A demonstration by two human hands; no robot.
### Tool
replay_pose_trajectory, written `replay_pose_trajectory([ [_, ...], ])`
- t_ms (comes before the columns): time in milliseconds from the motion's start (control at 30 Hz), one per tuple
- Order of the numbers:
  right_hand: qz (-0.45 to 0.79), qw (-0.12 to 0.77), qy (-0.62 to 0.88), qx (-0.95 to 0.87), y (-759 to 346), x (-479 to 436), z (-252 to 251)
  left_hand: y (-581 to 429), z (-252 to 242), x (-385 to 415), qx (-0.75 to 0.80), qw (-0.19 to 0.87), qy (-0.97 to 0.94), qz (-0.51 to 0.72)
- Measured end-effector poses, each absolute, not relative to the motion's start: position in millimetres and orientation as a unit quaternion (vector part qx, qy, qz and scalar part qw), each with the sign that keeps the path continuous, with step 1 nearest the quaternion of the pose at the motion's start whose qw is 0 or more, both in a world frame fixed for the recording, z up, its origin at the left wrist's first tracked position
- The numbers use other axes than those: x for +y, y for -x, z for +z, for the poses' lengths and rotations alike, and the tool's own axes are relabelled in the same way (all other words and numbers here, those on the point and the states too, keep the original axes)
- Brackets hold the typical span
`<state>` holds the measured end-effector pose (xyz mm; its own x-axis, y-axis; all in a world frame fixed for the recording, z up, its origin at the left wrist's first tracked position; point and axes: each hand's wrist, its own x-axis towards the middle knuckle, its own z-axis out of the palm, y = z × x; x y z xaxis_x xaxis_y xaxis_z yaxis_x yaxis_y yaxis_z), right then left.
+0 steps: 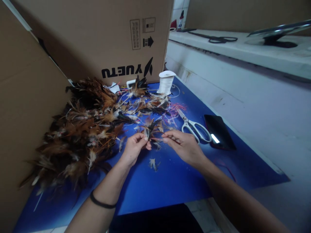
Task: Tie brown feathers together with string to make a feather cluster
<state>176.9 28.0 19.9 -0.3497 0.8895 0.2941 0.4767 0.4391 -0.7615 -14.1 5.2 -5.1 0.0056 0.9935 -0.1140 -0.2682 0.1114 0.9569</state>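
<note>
My left hand (135,146) is closed in a pinch on the base of a small bunch of dark and brown feathers (152,127) above the blue table top (175,181). My right hand (182,144) reaches toward the same bunch from the right, fingers curled and fingertips close together near the quills; I cannot make out whether it holds a thread. A big heap of brown, black and white feathers (80,129) lies to the left. A single loose feather (153,163) lies on the blue surface below my hands.
White-handled scissors (193,125) lie right of my hands, beside a dark phone (219,132). A white thread spool (166,82) stands at the back by a large cardboard box (102,35). More cardboard (21,97) walls the left. A white ledge (243,48) runs along the right.
</note>
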Motion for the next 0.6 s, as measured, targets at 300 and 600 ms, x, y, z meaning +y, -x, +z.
replay_pose_trajectory([
  [300, 0.055, 0.164, 0.395, -0.903, -189, 16, 46, 18, -11, 7, 0.539, 0.448, -0.523, 0.486],
  [600, -0.023, 0.105, 0.284, -0.953, -165, 18, 91, 15, -7, -3, 0.504, 0.21, -0.737, 0.398],
])
